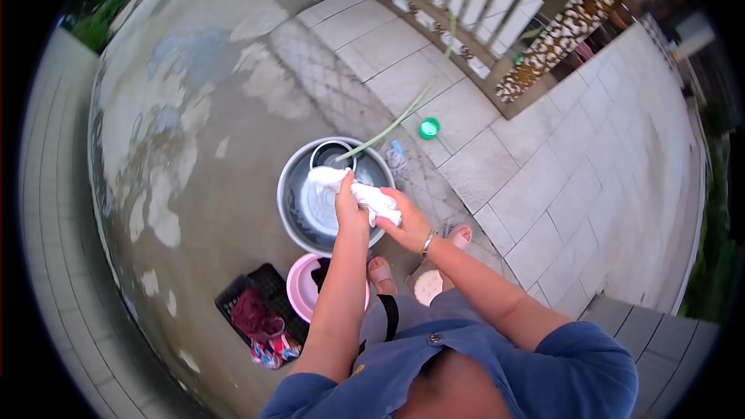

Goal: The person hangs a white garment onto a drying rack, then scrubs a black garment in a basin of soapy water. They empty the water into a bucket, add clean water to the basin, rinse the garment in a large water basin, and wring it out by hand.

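Note:
A bunched white cloth (375, 200) is gripped between my two hands, over the right side of a large metal basin (284, 200). My left hand (349, 200) is closed round its middle, with one end of the cloth hanging beyond toward the basin. Around the nearer end, my right hand (406, 223) is wrapped, a bracelet on that wrist. Inside the basin are water and a smaller metal pot (312, 157) at the far rim. A pale green hose (403, 115) runs from the tiles into that pot.
A pink basin (298, 295) with dark cloth stands by my feet. Beside it, a black crate (233, 292) holds maroon cloth (252, 314) and a patterned cloth (273, 351). A green cup (429, 128) and a blue-capped bag (396, 149) lie right of the metal basin.

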The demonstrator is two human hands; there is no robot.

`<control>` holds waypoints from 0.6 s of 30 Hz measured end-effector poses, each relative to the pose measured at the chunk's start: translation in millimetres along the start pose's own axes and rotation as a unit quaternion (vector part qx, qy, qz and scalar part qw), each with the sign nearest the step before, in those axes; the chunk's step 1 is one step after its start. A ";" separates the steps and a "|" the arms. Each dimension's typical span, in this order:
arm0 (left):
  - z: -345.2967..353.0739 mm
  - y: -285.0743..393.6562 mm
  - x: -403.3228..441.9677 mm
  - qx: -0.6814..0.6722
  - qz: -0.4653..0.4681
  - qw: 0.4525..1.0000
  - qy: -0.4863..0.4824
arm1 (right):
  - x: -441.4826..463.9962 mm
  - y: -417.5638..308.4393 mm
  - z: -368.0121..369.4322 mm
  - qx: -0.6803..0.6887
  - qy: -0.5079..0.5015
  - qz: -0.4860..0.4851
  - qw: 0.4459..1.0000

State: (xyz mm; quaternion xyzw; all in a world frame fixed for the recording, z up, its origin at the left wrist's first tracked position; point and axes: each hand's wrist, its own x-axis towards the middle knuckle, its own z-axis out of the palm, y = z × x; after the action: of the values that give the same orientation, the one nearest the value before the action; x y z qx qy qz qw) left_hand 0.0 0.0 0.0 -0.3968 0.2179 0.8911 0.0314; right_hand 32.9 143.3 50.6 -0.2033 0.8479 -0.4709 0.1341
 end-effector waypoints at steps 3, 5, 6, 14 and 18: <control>57.5 -32.9 -14.2 0.138 0.097 0.982 -0.086 | -11.8 26.3 -47.7 0.223 0.056 0.151 0.961; 103.6 -72.7 -29.6 0.174 0.069 0.980 -0.072 | -27.7 42.3 -110.9 0.103 0.035 0.226 0.968; 132.8 -91.0 -28.4 0.193 0.069 0.972 -0.115 | -28.0 54.0 -149.2 0.107 0.071 0.226 0.966; 226.9 -199.3 50.9 0.485 0.166 0.827 -0.231 | -128.2 173.2 -410.0 0.184 0.355 0.289 0.870; 266.8 -252.3 80.2 0.605 0.176 0.744 -0.220 | -180.2 182.0 -486.1 0.199 0.459 0.281 0.819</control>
State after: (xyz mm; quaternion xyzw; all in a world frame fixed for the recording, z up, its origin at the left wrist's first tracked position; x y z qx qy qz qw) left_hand -182.0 328.7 7.9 -0.0422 0.7648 0.6241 0.1544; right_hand -51.7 676.1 154.8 0.3141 0.7196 -0.6100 -0.1067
